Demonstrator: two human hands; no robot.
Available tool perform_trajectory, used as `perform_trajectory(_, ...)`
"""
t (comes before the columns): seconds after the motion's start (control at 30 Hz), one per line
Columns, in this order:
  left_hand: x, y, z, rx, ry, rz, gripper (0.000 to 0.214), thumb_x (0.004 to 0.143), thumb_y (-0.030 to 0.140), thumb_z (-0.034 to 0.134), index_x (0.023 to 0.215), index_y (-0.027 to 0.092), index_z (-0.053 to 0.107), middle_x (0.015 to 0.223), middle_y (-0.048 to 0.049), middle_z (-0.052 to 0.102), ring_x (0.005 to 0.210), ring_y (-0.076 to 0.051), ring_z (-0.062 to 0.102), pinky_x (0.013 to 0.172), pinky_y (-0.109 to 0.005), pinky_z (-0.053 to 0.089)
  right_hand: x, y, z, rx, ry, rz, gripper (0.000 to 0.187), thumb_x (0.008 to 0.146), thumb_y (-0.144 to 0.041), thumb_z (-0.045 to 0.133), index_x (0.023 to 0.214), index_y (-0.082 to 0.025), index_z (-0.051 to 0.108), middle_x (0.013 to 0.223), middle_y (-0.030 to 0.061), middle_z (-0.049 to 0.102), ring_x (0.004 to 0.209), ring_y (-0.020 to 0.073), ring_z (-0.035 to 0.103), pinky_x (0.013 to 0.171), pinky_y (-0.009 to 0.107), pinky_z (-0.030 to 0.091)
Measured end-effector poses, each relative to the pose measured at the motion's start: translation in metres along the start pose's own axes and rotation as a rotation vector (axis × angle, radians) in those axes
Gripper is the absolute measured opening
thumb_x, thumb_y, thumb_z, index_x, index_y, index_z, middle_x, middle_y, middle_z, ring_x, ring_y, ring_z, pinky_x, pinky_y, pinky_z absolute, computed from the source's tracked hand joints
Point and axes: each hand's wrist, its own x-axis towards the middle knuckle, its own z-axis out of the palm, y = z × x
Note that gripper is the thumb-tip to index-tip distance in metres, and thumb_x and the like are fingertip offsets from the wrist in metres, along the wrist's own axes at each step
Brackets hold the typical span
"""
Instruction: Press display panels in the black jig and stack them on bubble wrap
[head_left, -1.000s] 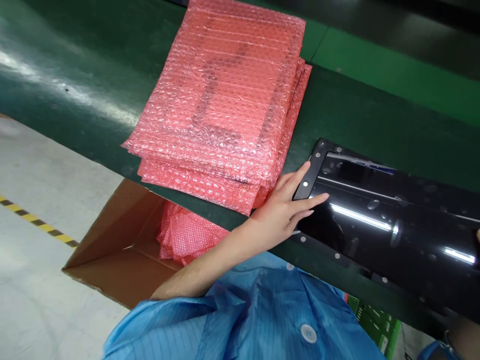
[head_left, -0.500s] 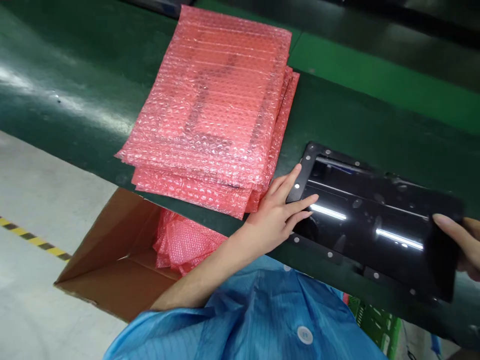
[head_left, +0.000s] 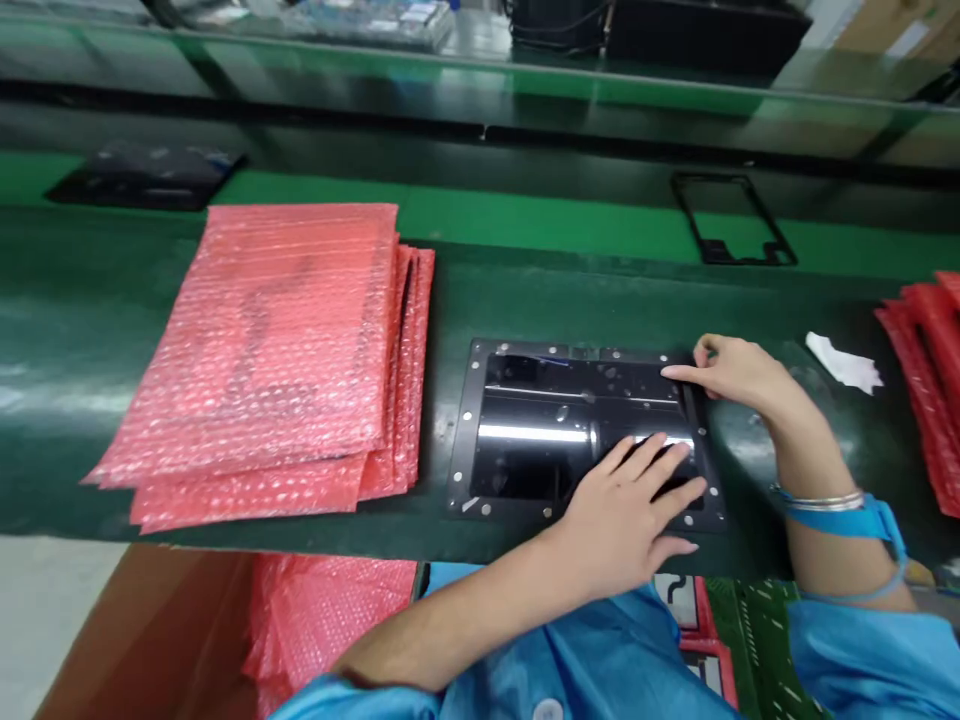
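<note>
Head view: a shiny black panel [head_left: 525, 440] with a dotted black rim lies flat in the middle of the green tabletop [head_left: 600, 290]. The left hand [head_left: 622, 510] rests on the lower part of the panel, with its fingers spread wide. The right hand [head_left: 739, 370] is at the top right corner, with its fingers bent near the rim. I cannot tell if it pinches. A blue strap [head_left: 847, 520] and a silver bangle [head_left: 823, 500] go around the right wrist. Left of the panel sits a pile of pink bubble bags [head_left: 255, 350]. Red bags [head_left: 926, 380] lie at the right edge, just beside a white scrap [head_left: 844, 360]. Below the tabletop at the lower left, a brown cardboard box [head_left: 150, 640] holds more pink bags [head_left: 330, 620].
</note>
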Motion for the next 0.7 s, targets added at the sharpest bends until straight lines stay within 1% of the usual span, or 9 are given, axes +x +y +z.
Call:
perform_trajectory(0.07, 0.01, 0.005, 0.009, 0.014, -0.031, 0.008, 0.05, 0.098, 0.044, 0.051, 0.138, 0.015, 0.057, 0.157, -0.0118, 0.043, 0.149, -0.03, 0.033, 0.122, -0.045, 0.026, 0.003, -0.003, 0.002, -0.011, -0.052, 0.042, 0.053, 0.073, -0.066, 0.076, 0.068, -0.023, 0.044, 0.051, -0.0026, 0.056, 0.056, 0.019, 0.057, 0.055, 0.028, 0.033)
perform_trajectory(0.13, 0.013, 0.006, 0.012, 0.059, -0.052, -0.004, 0.047, 0.101, 0.041, 0.046, 0.139, 0.015, 0.057, 0.158, -0.0104, 0.042, 0.15, -0.029, 0.031, 0.122, -0.043, 0.025, 0.004, -0.007, 0.0, -0.024, -0.079, 0.075, 0.053, 0.075, -0.065, 0.076, 0.07, -0.023, 0.044, 0.051, -0.0033, 0.056, 0.058, 0.019, 0.057, 0.056, 0.029, 0.032)
perform_trajectory(0.27, 0.012, 0.005, 0.009, 0.136, -0.109, -0.007, 0.046, 0.103, 0.039, 0.04, 0.141, 0.018, 0.055, 0.159, -0.0093, 0.041, 0.15, -0.029, 0.031, 0.12, -0.045, 0.029, 0.002, -0.014, -0.004, 0.0, -0.086, 0.102, 0.048, 0.079, -0.056, 0.078, 0.07, -0.023, 0.045, 0.051, -0.0031, 0.056, 0.059, 0.0187, 0.056, 0.056, 0.029, 0.03)
perform_trajectory(0.37, 0.014, 0.002, 0.005, 0.096, -0.108, 0.005, 0.045, 0.102, 0.042, 0.043, 0.138, 0.019, 0.059, 0.157, -0.0079, 0.044, 0.149, -0.028, 0.033, 0.12, -0.045, 0.031, 0.0, -0.013, -0.002, 0.042, -0.059, 0.09, 0.046, 0.079, -0.054, 0.078, 0.07, -0.023, 0.045, 0.051, -0.0031, 0.056, 0.061, 0.0193, 0.057, 0.057, 0.029, 0.031)
perform_trajectory(0.43, 0.017, -0.005, 0.0, 0.056, -0.093, 0.017, 0.044, 0.101, 0.044, 0.045, 0.135, 0.021, 0.06, 0.154, -0.0076, 0.049, 0.146, -0.026, 0.038, 0.118, -0.045, 0.034, -0.002, -0.011, 0.001, 0.072, -0.014, 0.075, 0.045, 0.079, -0.054, 0.078, 0.071, -0.023, 0.046, 0.051, -0.003, 0.056, 0.064, 0.0201, 0.058, 0.057, 0.029, 0.031)
perform_trajectory(0.5, 0.021, -0.016, -0.008, 0.064, -0.032, -0.068, 0.042, 0.1, 0.042, 0.047, 0.136, 0.022, 0.059, 0.15, -0.0102, 0.053, 0.141, -0.026, 0.045, 0.116, -0.046, 0.037, -0.005, -0.008, 0.005, 0.111, 0.037, 0.059, 0.044, 0.079, -0.055, 0.076, 0.07, -0.024, 0.047, 0.053, -0.0022, 0.056, 0.065, 0.0207, 0.058, 0.058, 0.029, 0.031)
perform_trajectory(0.6, 0.031, -0.037, -0.021, 0.165, 0.126, -0.343, 0.041, 0.099, 0.032, 0.051, 0.139, 0.023, 0.055, 0.143, -0.0135, 0.057, 0.135, -0.029, 0.05, 0.112, -0.051, 0.038, -0.008, -0.007, 0.01, 0.181, 0.118, 0.043, 0.042, 0.082, -0.056, 0.07, 0.066, -0.023, 0.048, 0.061, 0.0007, 0.06, 0.069, 0.0222, 0.058, 0.059, 0.03, 0.031)
perform_trajectory(0.63, 0.033, -0.043, -0.025, 0.197, 0.164, -0.398, 0.042, 0.098, 0.03, 0.052, 0.139, 0.022, 0.055, 0.141, -0.0138, 0.059, 0.133, -0.03, 0.05, 0.112, -0.052, 0.038, -0.009, -0.008, 0.011, 0.206, 0.145, 0.04, 0.041, 0.082, -0.054, 0.07, 0.065, -0.023, 0.048, 0.064, 0.0017, 0.061, 0.072, 0.0229, 0.058, 0.059, 0.03, 0.03)
perform_trajectory(0.7, 0.038, -0.052, -0.03, 0.225, 0.203, -0.43, 0.041, 0.096, 0.03, 0.054, 0.136, 0.02, 0.054, 0.134, -0.0144, 0.061, 0.128, -0.032, 0.053, 0.109, -0.053, 0.039, -0.011, -0.01, 0.011, 0.263, 0.188, 0.032, 0.038, 0.078, -0.05, 0.072, 0.063, -0.023, 0.05, 0.067, 0.0023, 0.062, 0.075, 0.024, 0.058, 0.06, 0.031, 0.029)
